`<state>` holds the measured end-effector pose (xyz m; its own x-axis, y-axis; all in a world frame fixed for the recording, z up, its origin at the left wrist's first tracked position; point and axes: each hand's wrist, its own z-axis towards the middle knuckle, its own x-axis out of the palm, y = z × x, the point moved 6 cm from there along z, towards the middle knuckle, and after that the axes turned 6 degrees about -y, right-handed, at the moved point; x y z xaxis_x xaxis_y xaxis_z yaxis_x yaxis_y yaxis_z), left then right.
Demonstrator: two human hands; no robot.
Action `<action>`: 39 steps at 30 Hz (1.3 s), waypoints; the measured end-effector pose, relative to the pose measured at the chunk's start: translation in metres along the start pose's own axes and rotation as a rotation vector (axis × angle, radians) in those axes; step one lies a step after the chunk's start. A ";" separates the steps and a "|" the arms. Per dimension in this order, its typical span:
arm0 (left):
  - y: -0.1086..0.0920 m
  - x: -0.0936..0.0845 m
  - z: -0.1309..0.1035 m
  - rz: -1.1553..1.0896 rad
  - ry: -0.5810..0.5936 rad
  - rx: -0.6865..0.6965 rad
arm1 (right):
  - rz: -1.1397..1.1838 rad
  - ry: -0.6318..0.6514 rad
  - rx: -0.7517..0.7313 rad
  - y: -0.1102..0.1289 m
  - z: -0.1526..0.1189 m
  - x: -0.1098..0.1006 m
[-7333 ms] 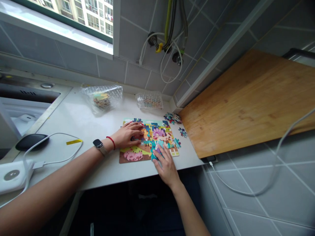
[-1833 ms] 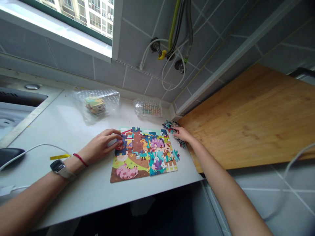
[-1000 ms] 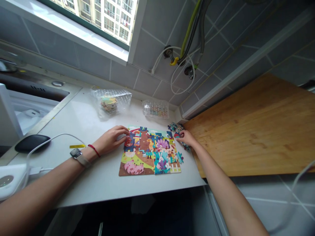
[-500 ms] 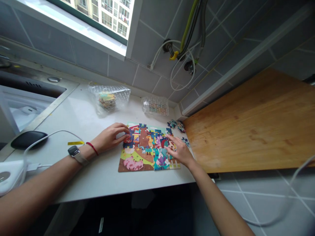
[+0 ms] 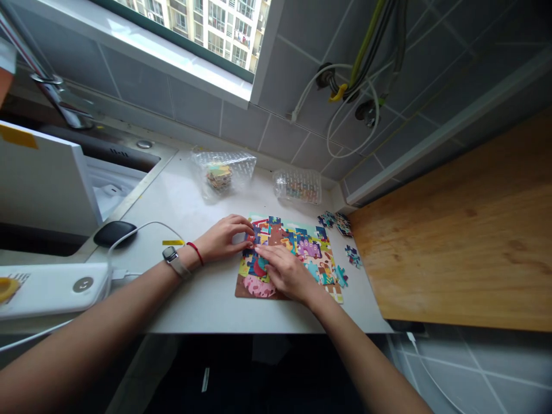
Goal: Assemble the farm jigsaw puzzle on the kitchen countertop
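A colourful jigsaw puzzle [image 5: 308,248] with animal pictures lies on the white counter, with some pieces overlapping the picture unevenly. At its left edge rests my left hand [image 5: 228,237], thumb and fingers apart and their tips touching the reddish corner area. My right hand [image 5: 291,275] reaches over the middle, its fingers and thumb against a red-and-teal puzzle piece [image 5: 259,266] on the left side. Part of the pink pig picture [image 5: 257,286] shows below it; my palm hides the centre. A teal piece [image 5: 341,276] sticks out at the right edge.
Loose pieces [image 5: 342,223] lie at the upper right, one more [image 5: 352,256] below them. Two bubble-wrap bags [image 5: 228,172] of pieces stand behind. A wooden board [image 5: 448,241] borders the right. A black mouse [image 5: 114,234], cable and white power strip [image 5: 56,290] are left, near the sink.
My right hand has moved left across the puzzle, and the red-and-teal piece has shifted left with it. My left hand stays at the left edge. The camera view has turned left.
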<state>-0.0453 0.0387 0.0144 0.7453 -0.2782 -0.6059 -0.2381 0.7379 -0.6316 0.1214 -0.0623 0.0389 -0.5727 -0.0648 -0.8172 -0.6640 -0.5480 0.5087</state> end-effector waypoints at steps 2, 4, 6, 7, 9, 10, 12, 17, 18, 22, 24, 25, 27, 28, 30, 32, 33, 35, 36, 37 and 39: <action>-0.001 0.001 0.000 0.015 0.014 0.000 | -0.008 0.002 0.071 0.003 -0.004 -0.002; 0.000 0.002 -0.001 0.038 0.027 -0.007 | 0.003 0.058 0.129 0.007 -0.008 -0.001; 0.002 0.003 -0.002 0.063 0.044 -0.013 | 0.020 0.103 0.212 0.009 -0.013 0.001; 0.002 0.003 -0.002 0.078 0.059 -0.011 | 0.029 0.106 0.266 0.009 -0.015 0.003; 0.003 0.006 -0.003 0.105 0.103 0.001 | 0.054 0.083 0.377 0.008 -0.019 0.006; 0.004 0.007 -0.004 0.116 0.125 0.007 | 0.071 0.068 0.422 0.007 -0.021 0.008; 0.005 0.008 -0.005 0.136 0.147 0.006 | 0.106 0.040 0.483 0.005 -0.025 0.011; 0.005 0.008 -0.004 0.157 0.142 0.008 | 0.159 -0.088 0.432 0.010 -0.028 0.018; 0.005 0.008 -0.004 0.158 0.139 0.013 | 0.163 -0.117 0.407 0.012 -0.027 0.020; 0.006 0.008 -0.004 0.162 0.136 0.023 | 0.107 -0.176 0.368 0.016 -0.023 0.028; 0.007 0.008 -0.005 0.159 0.138 0.021 | 0.057 -0.167 0.360 0.017 -0.020 0.031; 0.008 0.008 -0.005 0.159 0.138 0.020 | 0.035 -0.161 0.353 0.017 -0.019 0.032; 0.008 0.009 -0.005 0.163 0.145 0.019 | 0.011 -0.154 0.338 0.018 -0.017 0.031; 0.008 0.009 -0.005 0.168 0.149 0.019 | 0.012 -0.156 0.334 0.019 -0.016 0.031; 0.009 0.009 -0.005 0.177 0.156 0.019 | 0.033 -0.167 0.340 0.019 -0.016 0.029; 0.009 0.009 -0.005 0.179 0.155 0.017 | 0.062 -0.176 0.361 0.018 -0.017 0.028; 0.009 0.009 -0.005 0.178 0.151 0.016 | 0.075 -0.177 0.371 0.018 -0.017 0.028; 0.010 0.010 -0.005 0.174 0.146 0.016 | 0.094 -0.179 0.390 0.017 -0.017 0.029; 0.010 0.010 -0.005 0.172 0.145 0.016 | 0.101 -0.184 0.400 0.017 -0.018 0.029; 0.010 0.010 -0.005 0.170 0.144 0.016 | 0.105 -0.190 0.409 0.016 -0.018 0.029; 0.010 0.010 -0.005 0.167 0.144 0.015 | 0.119 -0.210 0.429 0.015 -0.020 0.030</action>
<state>-0.0433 0.0400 -0.0005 0.5993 -0.2352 -0.7652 -0.3407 0.7901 -0.5097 0.1042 -0.0892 0.0162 -0.7120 0.0872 -0.6968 -0.7008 -0.1516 0.6971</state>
